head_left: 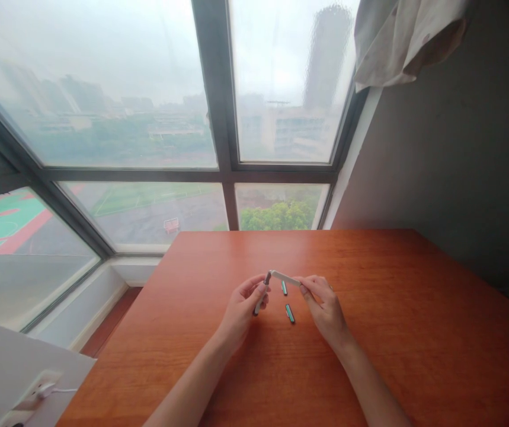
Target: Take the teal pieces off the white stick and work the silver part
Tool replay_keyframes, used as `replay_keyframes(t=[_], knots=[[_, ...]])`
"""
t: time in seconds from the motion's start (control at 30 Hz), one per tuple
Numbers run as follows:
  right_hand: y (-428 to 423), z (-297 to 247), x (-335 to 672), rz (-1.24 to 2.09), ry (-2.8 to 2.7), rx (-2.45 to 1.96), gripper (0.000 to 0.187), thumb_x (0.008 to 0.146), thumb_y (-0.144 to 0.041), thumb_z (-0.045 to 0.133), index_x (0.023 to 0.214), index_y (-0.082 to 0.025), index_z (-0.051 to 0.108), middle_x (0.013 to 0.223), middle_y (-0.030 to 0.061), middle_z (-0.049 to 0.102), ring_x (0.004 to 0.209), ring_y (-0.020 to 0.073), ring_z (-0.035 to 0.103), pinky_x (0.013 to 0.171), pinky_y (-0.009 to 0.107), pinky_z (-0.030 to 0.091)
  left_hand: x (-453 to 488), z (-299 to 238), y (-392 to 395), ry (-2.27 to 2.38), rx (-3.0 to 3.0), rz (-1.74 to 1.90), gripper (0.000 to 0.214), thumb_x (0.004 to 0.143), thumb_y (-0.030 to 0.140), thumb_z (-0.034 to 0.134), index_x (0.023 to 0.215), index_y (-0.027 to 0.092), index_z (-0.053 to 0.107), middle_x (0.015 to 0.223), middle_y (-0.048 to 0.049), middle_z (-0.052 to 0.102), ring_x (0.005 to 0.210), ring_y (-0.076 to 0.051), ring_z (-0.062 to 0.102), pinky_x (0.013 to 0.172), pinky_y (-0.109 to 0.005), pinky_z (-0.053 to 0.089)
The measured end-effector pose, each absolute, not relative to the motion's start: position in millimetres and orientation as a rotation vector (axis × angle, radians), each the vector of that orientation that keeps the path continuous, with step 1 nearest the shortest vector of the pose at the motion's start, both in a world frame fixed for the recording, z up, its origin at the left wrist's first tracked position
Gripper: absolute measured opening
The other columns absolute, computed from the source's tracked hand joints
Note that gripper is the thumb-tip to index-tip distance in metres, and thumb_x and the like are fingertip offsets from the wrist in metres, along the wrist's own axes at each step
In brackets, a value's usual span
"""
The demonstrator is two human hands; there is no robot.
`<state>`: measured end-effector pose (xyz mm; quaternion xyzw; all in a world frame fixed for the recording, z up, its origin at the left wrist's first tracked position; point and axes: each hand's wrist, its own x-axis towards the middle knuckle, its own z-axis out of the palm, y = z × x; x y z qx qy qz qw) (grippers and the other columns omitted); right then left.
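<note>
Between my hands is a slim jointed stick, bent into an angle at its top. My left hand [247, 302] is closed round its dark grey and silver part [267, 277], which stands steeply upright. The flat white arm [285, 277] slopes down to the right, its far end pinched in the fingers of my right hand [323, 302]. Whether the two parts are joined at the corner is too small to tell. Below and between the hands, two small teal-and-black bars lie on the table, a farther one [284, 288] and a nearer one [290, 314]. Neither hand touches them.
The reddish-brown wooden table [391, 332] reaches to the windows, its far edge by the dark window frame [224, 175]. A light cloth [407, 44] hangs at upper right. At lower left a white plug [46, 390] sits in a wall socket.
</note>
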<state>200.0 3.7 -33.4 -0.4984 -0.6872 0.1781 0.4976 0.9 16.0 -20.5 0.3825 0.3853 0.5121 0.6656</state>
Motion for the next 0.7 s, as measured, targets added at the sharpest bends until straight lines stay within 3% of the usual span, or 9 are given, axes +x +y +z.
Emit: replay_keyframes(t=[0.27, 0.7], knots=[[4.1, -32.7, 201.9, 0.436, -1.642, -1.198, 0.027, 0.093, -0.032, 0.048, 0.113, -0.029, 0.067, 0.087, 0.0049, 0.065, 0.086, 0.0219, 0.055, 0.078, 0.035, 0.043, -1.8, -24.0, 19.3, 0.909, 0.891, 1.194, 0.043, 0.067, 0.039, 0.077, 0.103, 0.016, 0.069, 0.079, -0.0066, 0.065, 0.065, -0.013, 0.053, 0.06, -0.024, 0.038], [8.0, -38.1, 204.2, 0.656, -1.496, -1.127, 0.022, 0.09, -0.032, 0.053, 0.101, -0.024, 0.07, 0.095, 0.0051, 0.066, 0.092, 0.0216, 0.057, 0.082, 0.034, 0.044, -1.6, -17.2, 17.9, 0.871, 0.848, 1.206, 0.035, 0.065, 0.035, 0.079, 0.093, 0.017, 0.068, 0.076, -0.0045, 0.065, 0.061, -0.011, 0.055, 0.058, -0.023, 0.039]])
